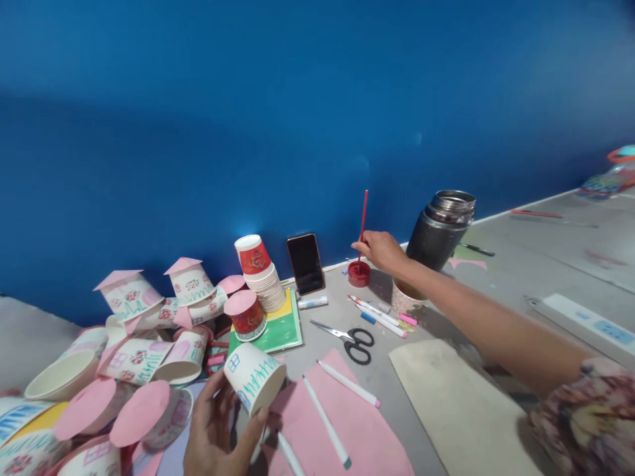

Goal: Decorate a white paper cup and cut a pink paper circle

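Left hand [221,426] clamped on paper cup [253,373], tilted, likely so drawn side shows; well forward of counter [510,264] back edge. Right hand [384,251] pinches brush [364,215] upright in red pot [359,276] near that edge, presumably gripped high for clean fingers.

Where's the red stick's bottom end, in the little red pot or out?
In the little red pot. The red stick stands nearly upright in the right hand, its lower end going down inside the pot's rim.

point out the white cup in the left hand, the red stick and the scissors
Held white cup [254,375], head view, on its side wall
Red stick [364,213], head view, on its upper shaft
Scissors [348,338], head view, where blades meet handles
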Motion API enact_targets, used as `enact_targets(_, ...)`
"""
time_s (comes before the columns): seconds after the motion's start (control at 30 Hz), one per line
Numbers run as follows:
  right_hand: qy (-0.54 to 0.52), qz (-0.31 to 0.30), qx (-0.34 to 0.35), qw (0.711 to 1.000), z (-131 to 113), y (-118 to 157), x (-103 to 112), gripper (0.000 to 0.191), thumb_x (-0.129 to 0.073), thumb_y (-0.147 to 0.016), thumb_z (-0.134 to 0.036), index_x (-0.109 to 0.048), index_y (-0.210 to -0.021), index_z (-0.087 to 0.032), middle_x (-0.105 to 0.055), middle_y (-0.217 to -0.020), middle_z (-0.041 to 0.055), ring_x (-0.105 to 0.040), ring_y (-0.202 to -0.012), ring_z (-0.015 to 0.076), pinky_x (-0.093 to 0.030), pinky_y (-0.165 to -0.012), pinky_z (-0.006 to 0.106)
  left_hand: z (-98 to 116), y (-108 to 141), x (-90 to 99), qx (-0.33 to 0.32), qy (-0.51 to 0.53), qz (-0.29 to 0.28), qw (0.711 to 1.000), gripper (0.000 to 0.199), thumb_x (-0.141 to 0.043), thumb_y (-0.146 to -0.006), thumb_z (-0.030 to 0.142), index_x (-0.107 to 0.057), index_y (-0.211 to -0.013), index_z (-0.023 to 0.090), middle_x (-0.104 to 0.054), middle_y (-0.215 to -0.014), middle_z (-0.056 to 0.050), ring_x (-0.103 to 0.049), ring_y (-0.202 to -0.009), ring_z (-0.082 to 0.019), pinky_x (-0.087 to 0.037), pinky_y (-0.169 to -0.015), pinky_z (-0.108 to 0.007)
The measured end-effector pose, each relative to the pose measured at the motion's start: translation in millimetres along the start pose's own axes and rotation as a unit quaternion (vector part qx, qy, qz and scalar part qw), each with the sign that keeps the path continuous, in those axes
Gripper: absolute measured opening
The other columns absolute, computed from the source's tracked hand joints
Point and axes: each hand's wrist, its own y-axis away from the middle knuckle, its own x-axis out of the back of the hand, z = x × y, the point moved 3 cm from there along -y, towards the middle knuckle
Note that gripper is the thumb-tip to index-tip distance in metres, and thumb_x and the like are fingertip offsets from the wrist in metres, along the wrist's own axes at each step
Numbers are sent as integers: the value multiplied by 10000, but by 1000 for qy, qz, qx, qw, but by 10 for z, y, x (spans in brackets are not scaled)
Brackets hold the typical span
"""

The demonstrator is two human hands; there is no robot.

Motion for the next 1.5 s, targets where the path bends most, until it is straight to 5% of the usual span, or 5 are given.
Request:
enact_targets(0.27,-119,60,34,991,-70,229,370,198,-603,-1011,-269,-739,-887,-198,-824,-1053,93,-745,-983,254,-494,-858,307,-54,-16,43,0,-4,-21,1000,741,-877,-738,499,-565,-1391,338,-617,-1520,-84,-530,-1467,-406,-383,-1257,-664)
enact_targets(0.4,-237,109,11,965,-202,610,614,325,-537,-1050,-442,-697,-883,-213,-783,-809,55,-660,-634,181,-508,-605,296,-76,-45,45,-11,-7,-61,998,773,-867,-767,407,-531,-1461,353,-571,-1576,-91,-553,-1455,-390,-443,-1229,-616)
enact_targets(0.57,-640,1,-61,766,-557,1172,507,463,-915,-725,-603,-626,-715,-242,-629,-596,-31,-385,-414,71,-346,-398,244,-25,39,-13,-86,-17,-127,988,714,-791,-781,248,-521,-1441,257,-582,-1509,-135,-588,-1415,-344,-454,-1224,-532)
enact_targets(0.67,-686,-70,-79,720,-792,1460,429,408,-944,-716,-562,-679,-729,-251,-594,-600,-38,-380,-426,63,-386,-409,245,0,102,-46,-131,-22,-155,979,707,-754,-759,175,-510,-1421,230,-550,-1507,-152,-557,-1433,-317,-453,-1218,-480)
enact_targets(1.5,-608,-54,7,792,-929,1955,174,313,-852,-870,-515,-734,-824,-229,-775,-717,33,-567,-475,115,-487,-449,252,124,240,3,-247,-85,-233,937,719,-725,-759,170,-509,-1437,274,-532,-1406,-117,-551,-1305,-333,-557,-976,-433)
